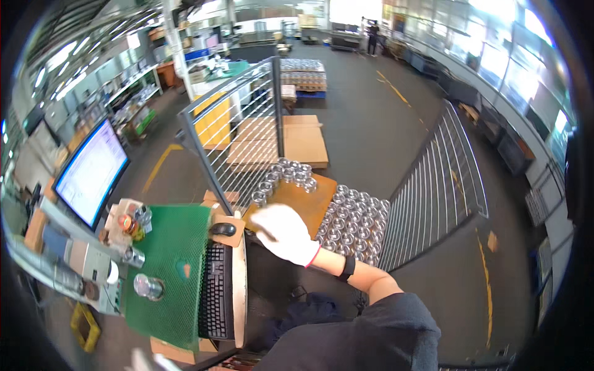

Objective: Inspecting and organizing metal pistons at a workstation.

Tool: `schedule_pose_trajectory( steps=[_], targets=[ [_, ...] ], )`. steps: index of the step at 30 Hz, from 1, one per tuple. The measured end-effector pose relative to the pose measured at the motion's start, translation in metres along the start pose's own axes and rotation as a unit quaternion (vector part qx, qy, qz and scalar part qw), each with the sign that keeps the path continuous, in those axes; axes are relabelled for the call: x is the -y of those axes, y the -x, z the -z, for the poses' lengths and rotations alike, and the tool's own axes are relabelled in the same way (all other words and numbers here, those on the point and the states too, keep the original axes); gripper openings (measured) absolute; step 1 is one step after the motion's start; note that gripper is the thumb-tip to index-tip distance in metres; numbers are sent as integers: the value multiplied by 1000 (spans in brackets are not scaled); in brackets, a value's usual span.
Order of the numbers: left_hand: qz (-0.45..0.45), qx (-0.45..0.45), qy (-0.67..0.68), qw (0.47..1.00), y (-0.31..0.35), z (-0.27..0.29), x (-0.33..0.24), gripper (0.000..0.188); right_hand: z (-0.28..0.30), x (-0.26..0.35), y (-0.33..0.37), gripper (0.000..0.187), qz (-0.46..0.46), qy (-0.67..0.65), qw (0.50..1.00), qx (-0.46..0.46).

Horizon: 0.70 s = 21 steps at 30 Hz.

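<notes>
Head: fabric-gloved right hand [286, 235], rounded mouse [223, 229].

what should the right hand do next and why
Probably reach a little farther for the nearest shiny cylinder on the brown board. The white-gloved right hand is extended in front of that board, no part shows in it, and the cylinder stands just past it in the picture. Its underside is hidden, so I can't rule out a grip.
</notes>
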<state>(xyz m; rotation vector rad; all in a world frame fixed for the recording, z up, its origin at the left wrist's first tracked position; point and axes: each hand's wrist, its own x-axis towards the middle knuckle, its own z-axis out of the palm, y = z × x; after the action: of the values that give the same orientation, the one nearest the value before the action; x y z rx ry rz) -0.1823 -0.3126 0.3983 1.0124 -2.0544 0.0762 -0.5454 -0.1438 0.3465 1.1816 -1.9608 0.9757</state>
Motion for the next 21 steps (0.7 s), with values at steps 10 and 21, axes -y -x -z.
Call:
schedule_pose_trajectory(
  steps=[10,21],
  targets=[
    [-177,234,74,953,48,-64,-7,32,-38,-89,396,24,-223,38,756,615],
    [-267,356,113,888,47,-73,17,28,-3,-88,468,35,-355,37,651,670]
  ],
)
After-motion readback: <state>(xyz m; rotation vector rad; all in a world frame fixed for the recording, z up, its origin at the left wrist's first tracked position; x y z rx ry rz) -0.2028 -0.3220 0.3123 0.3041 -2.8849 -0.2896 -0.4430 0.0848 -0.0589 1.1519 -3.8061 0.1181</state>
